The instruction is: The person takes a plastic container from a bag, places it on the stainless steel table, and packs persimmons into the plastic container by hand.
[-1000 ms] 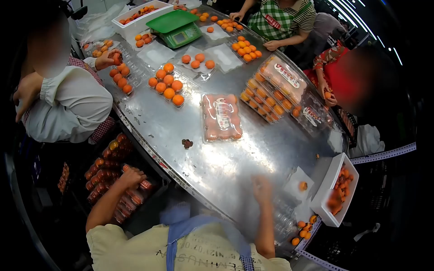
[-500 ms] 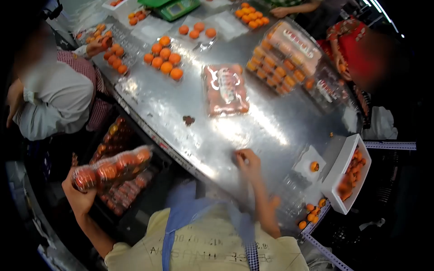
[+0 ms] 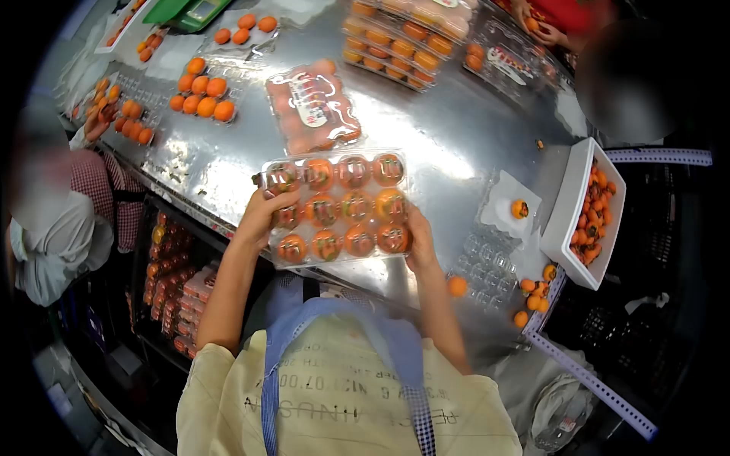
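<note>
Between my two hands is a clear plastic pack of orange fruit [image 3: 339, 207], held over the near edge of the metal table. My left hand [image 3: 264, 215] grips its left side, fingers over the top. At the right side my right hand [image 3: 419, 239] is closed on the edge. Just beyond lies a closed pack with a printed label [image 3: 312, 109]. To its left sits an open tray of orange fruit [image 3: 203, 93]. Stacked packs [image 3: 403, 42] stand farther back, with a labelled pack [image 3: 508, 63] beside them.
A white foam box of fruit [image 3: 582, 216] is at the right, near an empty clear tray [image 3: 487, 266] and loose fruit [image 3: 534, 296]. Below the table's left edge, a crate holds packs [image 3: 171, 273]. A green scale [image 3: 186, 11] is at the back; co-workers' hands [image 3: 97, 125] show left and upper right.
The fruit pack has come up from the crate at the left and across to the table's front edge. My right hand has taken hold of it too. The view has shifted.
</note>
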A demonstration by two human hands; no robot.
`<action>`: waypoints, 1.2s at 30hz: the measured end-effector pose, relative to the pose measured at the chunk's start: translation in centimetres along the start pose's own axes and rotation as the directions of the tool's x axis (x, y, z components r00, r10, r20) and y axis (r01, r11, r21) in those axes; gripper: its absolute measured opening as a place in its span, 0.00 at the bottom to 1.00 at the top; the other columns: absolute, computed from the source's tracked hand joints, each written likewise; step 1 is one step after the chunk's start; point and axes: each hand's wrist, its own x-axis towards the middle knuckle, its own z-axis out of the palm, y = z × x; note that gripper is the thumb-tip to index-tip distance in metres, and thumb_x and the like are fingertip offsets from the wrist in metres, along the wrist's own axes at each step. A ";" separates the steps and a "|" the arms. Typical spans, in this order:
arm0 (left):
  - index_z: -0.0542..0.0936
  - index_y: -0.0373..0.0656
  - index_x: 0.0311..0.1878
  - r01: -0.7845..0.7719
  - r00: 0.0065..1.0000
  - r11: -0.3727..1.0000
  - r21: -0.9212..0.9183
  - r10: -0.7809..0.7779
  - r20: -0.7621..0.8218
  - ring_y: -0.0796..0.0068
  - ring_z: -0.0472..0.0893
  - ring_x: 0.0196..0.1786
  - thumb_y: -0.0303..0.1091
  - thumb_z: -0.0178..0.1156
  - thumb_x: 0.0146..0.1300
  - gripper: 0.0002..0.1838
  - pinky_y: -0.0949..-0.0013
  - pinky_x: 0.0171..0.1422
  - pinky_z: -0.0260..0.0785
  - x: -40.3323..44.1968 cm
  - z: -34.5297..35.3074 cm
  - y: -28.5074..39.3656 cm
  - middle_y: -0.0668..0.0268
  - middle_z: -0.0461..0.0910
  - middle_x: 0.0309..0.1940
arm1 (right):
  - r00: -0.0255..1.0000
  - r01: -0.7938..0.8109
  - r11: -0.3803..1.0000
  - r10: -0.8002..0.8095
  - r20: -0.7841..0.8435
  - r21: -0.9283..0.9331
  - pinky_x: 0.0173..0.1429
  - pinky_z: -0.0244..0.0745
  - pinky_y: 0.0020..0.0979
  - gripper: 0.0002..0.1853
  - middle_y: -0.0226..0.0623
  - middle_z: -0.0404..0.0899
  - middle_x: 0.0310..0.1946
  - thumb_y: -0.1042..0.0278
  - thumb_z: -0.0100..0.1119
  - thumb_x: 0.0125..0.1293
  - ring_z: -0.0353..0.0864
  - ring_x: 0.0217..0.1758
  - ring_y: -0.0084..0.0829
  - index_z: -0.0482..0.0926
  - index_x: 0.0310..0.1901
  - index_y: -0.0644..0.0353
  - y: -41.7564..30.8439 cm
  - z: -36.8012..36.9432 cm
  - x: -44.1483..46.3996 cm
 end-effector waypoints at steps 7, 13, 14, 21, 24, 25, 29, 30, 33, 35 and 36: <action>0.51 0.43 0.71 -0.210 0.977 0.891 0.402 0.179 0.113 0.59 0.64 0.66 0.51 0.63 0.59 0.45 0.55 0.67 0.62 4.7 7.4 -4.3 0.49 0.59 0.65 | 0.877 0.165 0.911 -0.311 -0.366 -0.377 0.34 0.76 0.23 0.30 0.38 0.82 0.38 0.70 0.67 0.56 0.81 0.34 0.22 0.69 0.60 0.68 -4.3 -2.9 -2.4; 0.50 0.48 0.73 0.051 0.805 0.985 -0.164 0.057 0.591 0.57 0.62 0.69 0.58 0.51 0.66 0.40 0.48 0.71 0.54 0.4 14.2 -3.9 0.51 0.57 0.69 | 0.818 -0.020 0.160 -0.565 -0.108 -0.987 0.41 0.80 0.29 0.28 0.45 0.82 0.43 0.71 0.67 0.53 0.85 0.43 0.31 0.72 0.58 0.64 -8.4 4.2 -6.4; 0.51 0.48 0.73 0.179 0.798 0.956 -0.231 -0.004 0.602 0.57 0.62 0.69 0.60 0.47 0.67 0.39 0.48 0.71 0.55 0.1 14.3 -3.8 0.52 0.58 0.69 | 0.793 0.063 0.020 -0.609 0.038 -0.998 0.42 0.80 0.30 0.27 0.45 0.82 0.43 0.70 0.68 0.53 0.84 0.45 0.32 0.74 0.56 0.64 -7.4 5.1 -6.3; 0.64 0.37 0.65 0.323 0.914 0.902 -0.287 -0.219 0.342 0.64 0.74 0.59 0.63 0.36 0.70 0.37 0.62 0.63 0.67 4.4 7.9 -6.7 0.55 0.72 0.58 | 0.902 0.309 0.372 -0.407 0.145 -0.875 0.48 0.78 0.35 0.24 0.42 0.81 0.46 0.64 0.69 0.50 0.82 0.48 0.41 0.78 0.50 0.62 0.1 2.8 -4.2; 0.69 0.36 0.60 0.239 0.961 0.960 -0.149 -0.212 0.175 0.65 0.77 0.54 0.61 0.36 0.71 0.35 0.63 0.60 0.69 6.5 6.3 -8.8 0.56 0.76 0.54 | 0.880 0.160 0.239 -0.474 0.029 -0.958 0.56 0.70 0.40 0.29 0.44 0.77 0.52 0.61 0.71 0.48 0.76 0.55 0.45 0.75 0.54 0.59 -0.3 -0.7 -2.6; 0.71 0.36 0.59 0.218 0.971 0.971 -0.094 -0.207 0.121 0.65 0.77 0.53 0.61 0.36 0.72 0.35 0.63 0.59 0.69 7.5 5.7 -9.9 0.57 0.77 0.52 | 0.866 0.127 0.182 -0.499 0.019 -0.975 0.58 0.68 0.41 0.31 0.44 0.76 0.53 0.60 0.71 0.48 0.74 0.58 0.46 0.74 0.55 0.58 -0.2 -1.2 -2.2; 0.74 0.36 0.56 -0.192 0.980 0.500 0.845 0.151 0.133 0.56 0.76 0.53 0.50 0.38 0.72 0.27 0.62 0.58 0.66 7.5 6.1 -6.9 0.45 0.77 0.47 | 0.869 0.355 -0.057 -0.348 0.352 -0.933 0.65 0.57 0.49 0.38 0.42 0.68 0.60 0.57 0.74 0.42 0.63 0.66 0.44 0.71 0.59 0.53 1.2 0.4 -1.3; 0.75 0.38 0.54 -0.277 0.949 0.447 0.851 0.264 0.170 0.52 0.78 0.47 0.44 0.44 0.69 0.21 0.60 0.53 0.68 8.6 5.6 -7.9 0.43 0.77 0.42 | 0.863 0.390 -0.118 -0.298 0.407 -0.913 0.65 0.56 0.50 0.39 0.40 0.67 0.62 0.56 0.75 0.41 0.62 0.67 0.43 0.71 0.59 0.53 1.8 1.2 -0.9; 0.76 0.38 0.53 -0.289 0.933 0.601 0.745 0.350 0.080 0.51 0.80 0.40 0.39 0.48 0.68 0.17 0.59 0.48 0.71 8.1 6.3 -6.7 0.47 0.80 0.36 | 0.851 0.414 -0.248 -0.237 0.469 -0.876 0.64 0.54 0.53 0.41 0.39 0.63 0.65 0.53 0.76 0.39 0.58 0.69 0.41 0.71 0.59 0.51 3.1 2.0 0.5; 0.75 0.39 0.55 -0.320 0.926 0.678 0.662 0.371 0.067 0.64 0.80 0.31 0.37 0.49 0.70 0.16 0.65 0.37 0.73 9.2 4.5 -9.0 0.54 0.79 0.35 | 0.857 0.402 -0.237 -0.242 0.455 -0.884 0.65 0.53 0.52 0.41 0.39 0.63 0.64 0.54 0.75 0.39 0.58 0.69 0.41 0.71 0.59 0.51 3.0 2.3 0.9; 0.74 0.39 0.56 -0.337 0.922 0.711 0.617 0.382 0.063 0.71 0.79 0.27 0.37 0.49 0.70 0.16 0.68 0.31 0.75 9.6 3.6 -9.7 0.57 0.79 0.34 | 0.859 0.390 -0.254 -0.245 0.449 -0.885 0.65 0.53 0.51 0.41 0.39 0.63 0.65 0.54 0.75 0.40 0.58 0.70 0.41 0.70 0.60 0.50 3.1 2.4 1.0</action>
